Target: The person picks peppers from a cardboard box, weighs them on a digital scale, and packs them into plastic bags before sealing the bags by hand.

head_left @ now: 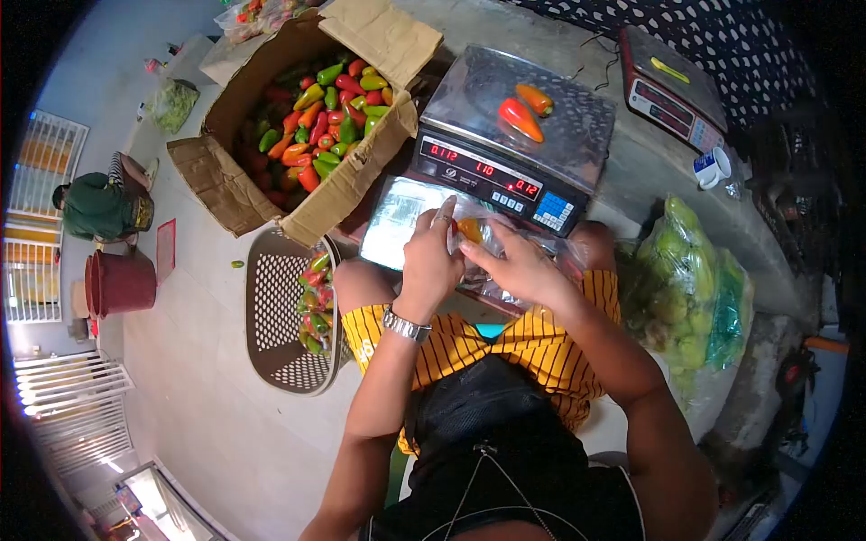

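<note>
In the head view, a clear plastic bag (496,287) with an orange pepper (470,230) inside lies over my lap. My left hand (431,260), a metal watch on its wrist, grips the bag's left side beside the pepper. From the right, my right hand (521,263) pinches the film, its thumb close to my left fingers. A shiny pack of clear bags (390,221) lies under and left of my left hand. Just beyond, a digital scale (492,176) shows red digits. On its metal pan rest a red pepper (520,120) and an orange pepper (535,100).
A cardboard box (338,200) of mixed peppers stands beyond my left hand. Below it sits a plastic basket (271,311) with bagged peppers. At right are a second scale (663,104), a mug (712,168) and bagged green vegetables (677,279). A person (97,207) bends at far left.
</note>
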A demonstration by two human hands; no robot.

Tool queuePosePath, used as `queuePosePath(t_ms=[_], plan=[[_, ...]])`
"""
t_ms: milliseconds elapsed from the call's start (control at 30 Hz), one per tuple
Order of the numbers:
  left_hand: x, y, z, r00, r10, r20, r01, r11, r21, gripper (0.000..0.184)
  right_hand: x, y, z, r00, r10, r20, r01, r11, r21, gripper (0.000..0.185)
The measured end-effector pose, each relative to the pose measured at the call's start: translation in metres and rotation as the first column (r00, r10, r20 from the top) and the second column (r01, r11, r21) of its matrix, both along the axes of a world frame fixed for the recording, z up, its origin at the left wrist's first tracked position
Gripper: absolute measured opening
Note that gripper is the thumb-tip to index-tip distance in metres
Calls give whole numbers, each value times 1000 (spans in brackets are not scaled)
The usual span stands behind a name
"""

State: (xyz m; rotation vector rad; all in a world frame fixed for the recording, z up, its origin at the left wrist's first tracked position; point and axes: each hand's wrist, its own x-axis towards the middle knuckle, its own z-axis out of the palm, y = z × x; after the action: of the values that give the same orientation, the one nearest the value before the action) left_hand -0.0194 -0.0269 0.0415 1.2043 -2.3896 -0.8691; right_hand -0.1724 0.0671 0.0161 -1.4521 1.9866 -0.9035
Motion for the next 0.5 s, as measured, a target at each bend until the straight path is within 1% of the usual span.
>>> queuePosePath(t_ms=[33, 100, 133, 167, 200, 233, 267, 333, 367, 433, 467, 500], plan=[[-1, -1, 0, 1000, 1, 10, -1, 1000, 0, 75, -2, 0, 19, 1000, -17, 15, 16, 999, 40, 63], [4, -7, -7, 998, -10, -55, 9, 999, -31, 70, -9, 2, 57, 997, -55, 45, 49, 992, 120, 52], [6, -10, -10, 996, -14, -87, 10, 999, -48, 68, -19, -2, 43, 979, -94, 178, 110, 990, -84, 38], [7, -12, -12, 995, -11, -103, 4, 997, -71, 66, -14, -5, 105, 966, -258, 4, 258, 964, -60, 34], [8, -14, -13, 993, -10, -116, -1, 996, -92, 65, -54, -27, 62, 962, -255, -93, 236, 955, -178, 29], [10, -15, -14, 992, -11, -129, -4, 993, -114, 63, -78, -41, 61, 904, -320, -284, 197, 900, -389, 23], [10, -14, -12, 991, 2, -131, -14, 995, -95, 62, -112, -60, 53, 832, -297, -469, 14, 856, -516, 44], [8, -11, -3, 990, 23, -141, -32, 998, -63, 60, -143, -90, 49, 785, -299, -542, 140, 939, -315, 69], [8, -9, -1, 991, 30, -134, -35, 999, -37, 59, -155, -103, 47, 812, -207, -546, 107, 972, -209, 74], [7, -7, 2, 992, 43, -122, -42, 999, 11, 59, -178, -125, 40, 851, -23, -524, 29, 1000, 3, 84], [7, -7, -4, 986, 39, -161, -41, 999, -12, 59, -186, -133, 34, 861, 62, -505, -45, 998, 46, 81], [7, -7, -3, 987, 36, -154, -36, 999, 4, 59, -190, -138, 30, 867, 62, -494, -51, 998, 36, 79]])
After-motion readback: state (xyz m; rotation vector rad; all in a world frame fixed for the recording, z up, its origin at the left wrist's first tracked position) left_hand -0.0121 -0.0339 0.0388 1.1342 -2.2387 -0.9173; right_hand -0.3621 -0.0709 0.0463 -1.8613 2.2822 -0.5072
